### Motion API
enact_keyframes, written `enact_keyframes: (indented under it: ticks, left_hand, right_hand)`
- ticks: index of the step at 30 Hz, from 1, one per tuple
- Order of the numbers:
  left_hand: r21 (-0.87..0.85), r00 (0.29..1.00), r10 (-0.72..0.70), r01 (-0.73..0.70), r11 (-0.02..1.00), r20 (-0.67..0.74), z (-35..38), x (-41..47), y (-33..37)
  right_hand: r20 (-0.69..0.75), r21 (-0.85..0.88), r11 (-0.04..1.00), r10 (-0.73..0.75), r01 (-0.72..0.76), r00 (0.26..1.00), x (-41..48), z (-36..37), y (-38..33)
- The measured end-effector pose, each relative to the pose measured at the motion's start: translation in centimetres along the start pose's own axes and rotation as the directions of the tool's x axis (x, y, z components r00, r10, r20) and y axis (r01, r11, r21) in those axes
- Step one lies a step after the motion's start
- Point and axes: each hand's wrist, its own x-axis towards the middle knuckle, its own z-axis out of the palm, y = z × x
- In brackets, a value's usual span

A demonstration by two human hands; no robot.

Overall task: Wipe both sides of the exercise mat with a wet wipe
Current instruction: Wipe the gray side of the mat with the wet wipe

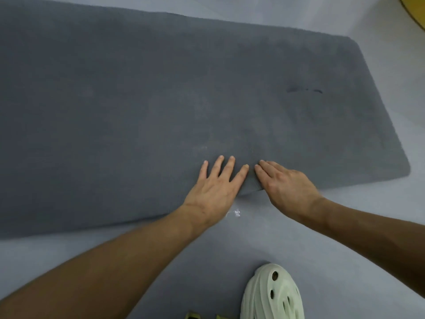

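Starting at the left, the long dark grey foam exercise mat (142, 107) lies flat on the pale blue-grey floor (287, 238) and runs out of view past the left edge. Your bare left forearm comes up from the lower left corner and crosses the mat's near edge. Your left hand (212, 192) rests palm down on the mat just inside that edge, its four fingers straight and fanned apart, gripping nothing. Its thumb is hidden, so you cannot tell whether it sits under the edge. Just below that hand, on the bare floor, there is a small shiny white patch (234, 212), too small to tell whether it is a wet spot or a wipe. Between your hands the mat's near edge looks slightly raised off the floor. Your right hand (285, 183) lies just beside the left, index fingertips nearly touching. Its fingers are straight and held together flat on the mat, and its thumb is also out of sight. Near the bottom edge, below the right hand, sits a pale green perforated rubber clog (273, 293). Further right, the mat carries a small dark smudge (303, 89) before it ends in rounded corners. A yellow curved object (416, 12) shows in the top right corner.
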Motion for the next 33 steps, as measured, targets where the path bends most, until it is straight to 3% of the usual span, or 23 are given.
enact_keyframes:
  ticks: [9,21,33]
  left_hand:
    - [0.006,0.998,0.057,-0.057,0.998,0.012,1.5,0.6,-1.4]
    - [-0.135,0.997,-0.069,0.074,0.988,0.040,2.7,-1.5,3.6]
    - [-0.190,0.991,-0.105,0.120,0.974,0.086,4.3,-3.8,6.4]
  right_hand:
    - [0.071,0.032,0.998,0.046,-0.048,0.996,-1.3,2.2,-2.1]
    - [-0.021,0.031,0.995,-0.094,0.094,0.995,-4.7,3.6,-0.3]
    - [0.022,0.064,0.991,-0.121,0.120,0.992,-7.7,3.3,-1.0]
